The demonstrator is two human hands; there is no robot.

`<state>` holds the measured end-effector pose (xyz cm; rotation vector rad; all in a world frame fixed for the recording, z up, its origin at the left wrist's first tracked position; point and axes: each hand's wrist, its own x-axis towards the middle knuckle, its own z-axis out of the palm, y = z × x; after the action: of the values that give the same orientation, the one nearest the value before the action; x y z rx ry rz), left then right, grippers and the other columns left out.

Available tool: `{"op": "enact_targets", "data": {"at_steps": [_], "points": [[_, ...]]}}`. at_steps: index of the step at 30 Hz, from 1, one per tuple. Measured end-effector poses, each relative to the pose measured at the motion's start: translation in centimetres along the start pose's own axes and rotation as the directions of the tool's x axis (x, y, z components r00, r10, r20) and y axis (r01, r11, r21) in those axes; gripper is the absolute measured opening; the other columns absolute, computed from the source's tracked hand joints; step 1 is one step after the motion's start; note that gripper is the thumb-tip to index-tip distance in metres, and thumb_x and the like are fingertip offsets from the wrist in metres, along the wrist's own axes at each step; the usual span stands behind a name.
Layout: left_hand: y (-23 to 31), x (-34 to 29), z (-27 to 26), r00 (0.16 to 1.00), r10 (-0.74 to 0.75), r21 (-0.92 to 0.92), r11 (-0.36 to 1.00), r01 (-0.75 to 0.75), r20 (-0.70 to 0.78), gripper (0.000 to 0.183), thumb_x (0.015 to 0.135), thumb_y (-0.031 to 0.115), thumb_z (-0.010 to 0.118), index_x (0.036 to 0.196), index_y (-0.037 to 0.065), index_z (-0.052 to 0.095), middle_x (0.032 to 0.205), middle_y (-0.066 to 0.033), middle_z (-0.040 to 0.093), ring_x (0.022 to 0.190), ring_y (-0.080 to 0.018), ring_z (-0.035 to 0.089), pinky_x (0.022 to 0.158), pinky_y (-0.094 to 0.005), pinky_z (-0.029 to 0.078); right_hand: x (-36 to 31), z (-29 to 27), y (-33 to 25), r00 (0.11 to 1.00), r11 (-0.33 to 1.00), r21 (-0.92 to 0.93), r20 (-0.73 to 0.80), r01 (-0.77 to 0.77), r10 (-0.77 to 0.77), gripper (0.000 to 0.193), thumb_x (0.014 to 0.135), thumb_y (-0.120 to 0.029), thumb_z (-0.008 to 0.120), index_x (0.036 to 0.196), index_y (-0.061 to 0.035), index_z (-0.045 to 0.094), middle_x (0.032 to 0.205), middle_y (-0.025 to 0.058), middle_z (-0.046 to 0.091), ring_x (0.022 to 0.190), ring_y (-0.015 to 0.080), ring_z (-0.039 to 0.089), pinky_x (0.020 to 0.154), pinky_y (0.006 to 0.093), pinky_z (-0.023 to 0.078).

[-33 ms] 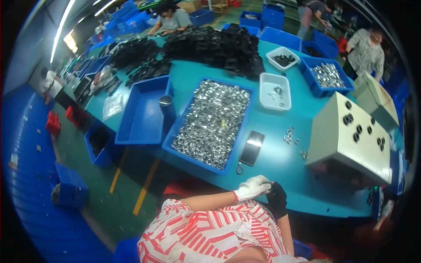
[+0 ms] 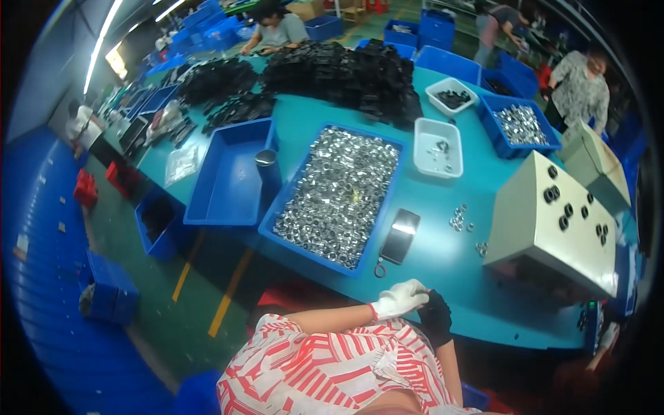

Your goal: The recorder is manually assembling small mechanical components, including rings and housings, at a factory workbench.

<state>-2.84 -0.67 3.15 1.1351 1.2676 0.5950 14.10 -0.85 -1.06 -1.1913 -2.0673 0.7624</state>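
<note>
My left hand [image 2: 400, 299], in a white knit glove, is at the table's front edge, close to my body. Its fingers are curled and meet the fingers of my right hand [image 2: 436, 317], which wears a black glove. Both hands look closed, and whatever may lie between them is hidden. Just beyond them on the table lie a dark phone [image 2: 401, 236] and a small red ring [image 2: 380, 270]. Past these stands a large blue tray [image 2: 319, 259] filled with shiny metal rings [image 2: 339, 200].
A blue bin [image 2: 225, 173] with a metal cylinder [image 2: 265, 160] stands left. Loose rings [image 2: 458, 218] lie beside a cream metal box [image 2: 515, 214] topped with black rings. White trays [image 2: 438, 169], a blue crate [image 2: 522, 149] and black parts [image 2: 339, 72] are farther back. Several people work around.
The whole view shifts slightly, so the table's things sit a little farther right. My hands stay together in the same pose.
</note>
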Motion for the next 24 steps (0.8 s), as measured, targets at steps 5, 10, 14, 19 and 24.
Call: {"op": "enact_targets", "data": {"at_steps": [5,10,14,19,24], "points": [[0.2,-0.7,-0.7,0.983,0.184,0.349,0.921,-0.176,0.01,0.039,0.083,0.028,0.056,0.112,0.002,0.052,0.105,-0.0212,0.06,0.099,-0.0358,0.057,0.085,-0.0387,0.045,0.3,-0.1,-1.2,0.996,0.977,-0.212,0.089,0.028,-0.01,0.027,0.075,-0.019,0.065,0.099,-0.0104,0.057,0.085,0.0102,0.06,0.074,0.0314,0.061,0.061,0.0406,0.048],[-1.0,-0.2,0.1,0.966,0.246,0.212,0.951,-0.226,-0.076,0.033,0.081,0.027,0.057,0.103,0.002,0.054,0.091,-0.0175,0.063,0.083,-0.0293,0.062,0.074,-0.0358,0.047,0.5,-1.1,-1.7,0.983,0.939,-0.31,0.148,0.151,-0.11,0.025,0.079,-0.022,0.061,0.097,-0.004,0.056,0.085,0.0154,0.06,0.079,0.034,0.06,0.066,0.0411,0.047],[-1.0,-0.1,-0.4,1.0,0.005,-0.127,0.992,-0.005,0.001,0.032,0.084,0.026,0.055,0.105,0.001,0.055,0.082,-0.0061,0.064,0.063,-0.0111,0.059,0.057,-0.0251,0.048,1.0,-0.5,-1.7,0.996,0.992,-0.124,0.089,0.004,0.007,0.026,0.078,-0.018,0.063,0.098,-0.0024,0.056,0.083,0.013,0.06,0.069,0.0268,0.06,0.06,0.0368,0.048],[-1.1,-0.2,-1.1,0.999,-0.033,-0.325,0.945,0.039,0.023,0.033,0.085,0.025,0.056,0.106,0.0,0.054,0.086,-0.0069,0.065,0.065,-0.0115,0.059,0.06,-0.0248,0.049,1.6,-0.7,-0.8,0.923,0.858,0.339,0.161,-0.385,0.351,0.039,0.077,-0.01,0.068,0.112,0.0005,0.054,0.08,0.003,0.059,0.06,0.0077,0.052,0.053,0.0234,0.043],[2.0,-0.5,-3.8,0.996,-0.007,0.051,0.999,0.002,0.094,0.023,0.076,0.024,0.06,0.083,0.002,0.064,0.071,-0.0024,0.065,0.055,-0.0078,0.055,0.05,-0.0224,0.043,2.0,-1.5,-2.6,0.93,0.917,0.272,0.304,-0.292,0.205,0.044,0.082,-0.004,0.059,0.123,0.0019,0.046,0.084,0.0076,0.062,0.069,0.013,0.057,0.062,0.0273,0.046]]}}
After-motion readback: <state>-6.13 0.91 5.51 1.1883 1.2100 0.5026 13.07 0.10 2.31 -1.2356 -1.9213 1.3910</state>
